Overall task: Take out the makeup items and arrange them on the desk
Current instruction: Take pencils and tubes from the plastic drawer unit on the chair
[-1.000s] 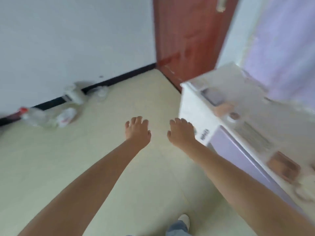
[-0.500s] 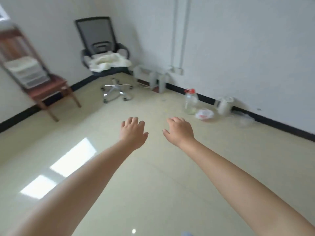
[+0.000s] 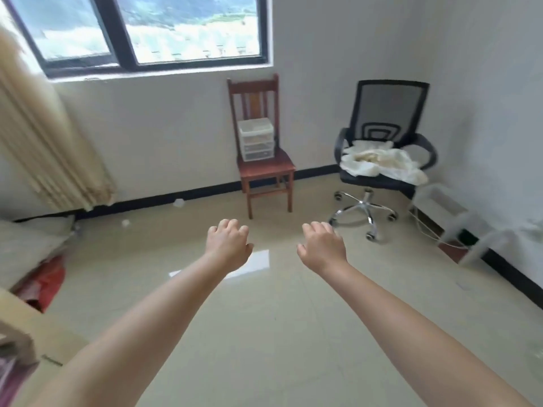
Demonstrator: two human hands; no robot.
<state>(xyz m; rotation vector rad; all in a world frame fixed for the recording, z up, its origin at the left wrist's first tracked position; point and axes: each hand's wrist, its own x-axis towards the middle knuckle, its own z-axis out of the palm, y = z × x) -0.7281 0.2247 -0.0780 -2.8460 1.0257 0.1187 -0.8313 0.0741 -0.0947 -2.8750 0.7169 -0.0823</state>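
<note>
Both arms reach forward over the tiled floor [image 3: 279,333], palms down, holding nothing. The left hand [image 3: 227,248] hangs with its fingers [image 3: 226,226] loosely curled downward and the thumb out to the side; it touches nothing. The right hand [image 3: 321,248] is the same, its fingers [image 3: 318,227] drooping in a relaxed curl, apart from any object. The two hands are level with each other and well apart.

Ahead, against the wall under the window [image 3: 147,30], stands a wooden chair [image 3: 261,168]. On its seat sits a small clear drawer organiser [image 3: 256,139] with stacked drawers; their contents are too small to make out, so the makeup items themselves cannot be told. No desk is in view. To the right, a black office chair [image 3: 385,136] carries crumpled white cloth [image 3: 382,163]. A beige curtain [image 3: 44,136] hangs at the left.
</note>
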